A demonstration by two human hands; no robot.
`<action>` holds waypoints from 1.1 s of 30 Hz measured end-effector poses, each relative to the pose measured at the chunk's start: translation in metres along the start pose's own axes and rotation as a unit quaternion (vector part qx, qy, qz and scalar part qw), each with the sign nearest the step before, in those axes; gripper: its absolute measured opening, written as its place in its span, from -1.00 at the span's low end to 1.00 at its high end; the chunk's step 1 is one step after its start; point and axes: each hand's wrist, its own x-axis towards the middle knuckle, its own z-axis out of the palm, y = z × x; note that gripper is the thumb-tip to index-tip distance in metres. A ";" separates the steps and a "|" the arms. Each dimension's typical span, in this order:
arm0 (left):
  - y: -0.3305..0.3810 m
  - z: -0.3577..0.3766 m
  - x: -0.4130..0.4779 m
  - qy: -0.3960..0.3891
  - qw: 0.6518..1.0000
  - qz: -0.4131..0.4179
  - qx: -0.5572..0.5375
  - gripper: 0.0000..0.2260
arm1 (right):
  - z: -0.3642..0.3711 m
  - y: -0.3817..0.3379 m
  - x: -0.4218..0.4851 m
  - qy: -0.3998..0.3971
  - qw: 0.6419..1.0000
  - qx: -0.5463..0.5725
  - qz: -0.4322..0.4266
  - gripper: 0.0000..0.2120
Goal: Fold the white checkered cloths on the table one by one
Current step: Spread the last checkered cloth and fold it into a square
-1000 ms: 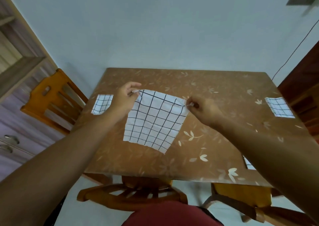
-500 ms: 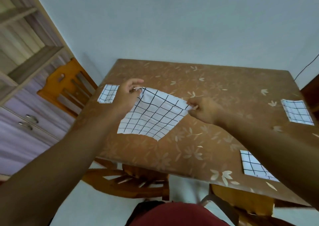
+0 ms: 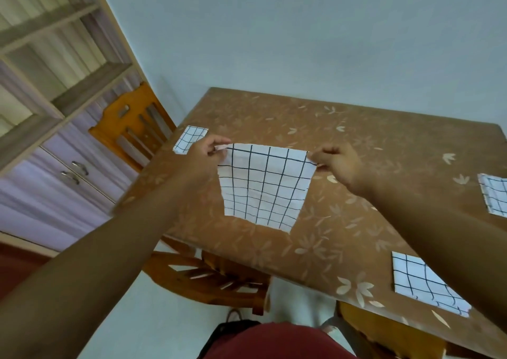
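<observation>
A white checkered cloth [image 3: 264, 186] hangs above the brown flower-patterned table [image 3: 356, 128], spread out between both hands. My left hand [image 3: 204, 157] pinches its upper left corner and my right hand [image 3: 338, 164] pinches its upper right corner. The cloth's lower edge dangles free over the table's front half. Three more checkered cloths lie flat on the table: a small one [image 3: 190, 139] at the left edge behind my left hand, one [image 3: 493, 195] at the right edge, and one [image 3: 422, 282] near the front right corner, partly under my right forearm.
A wooden chair [image 3: 131, 128] stands at the table's left side, with a lilac cabinet [image 3: 55, 177] and open shelves behind it. Another chair [image 3: 208, 276] is tucked under the front edge. A pale wall runs behind the table.
Both hands have raised the cloth off the table and pulled it taut, so it now hangs upright. The camera has swung left and tilted.
</observation>
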 end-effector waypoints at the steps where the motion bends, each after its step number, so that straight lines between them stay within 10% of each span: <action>1: -0.001 0.000 -0.002 -0.002 1.000 -0.003 0.006 -0.77 | -0.002 -0.001 0.000 -0.011 0.999 -0.029 -0.018 -0.77; 7: 0.000 0.004 -0.001 -0.028 0.999 -0.022 -0.001 -0.81 | -0.012 -0.001 0.001 -0.038 0.963 -0.257 -0.074 -0.53; 15: 0.000 0.012 0.000 -0.048 0.990 -0.087 -0.103 -0.82 | -0.015 -0.005 0.007 0.061 0.996 0.064 -0.025 -0.77; 33: -0.003 -0.001 -0.009 0.058 0.971 -0.141 -0.185 -0.82 | 0.008 -0.023 0.006 0.073 0.987 0.110 -0.093 -0.85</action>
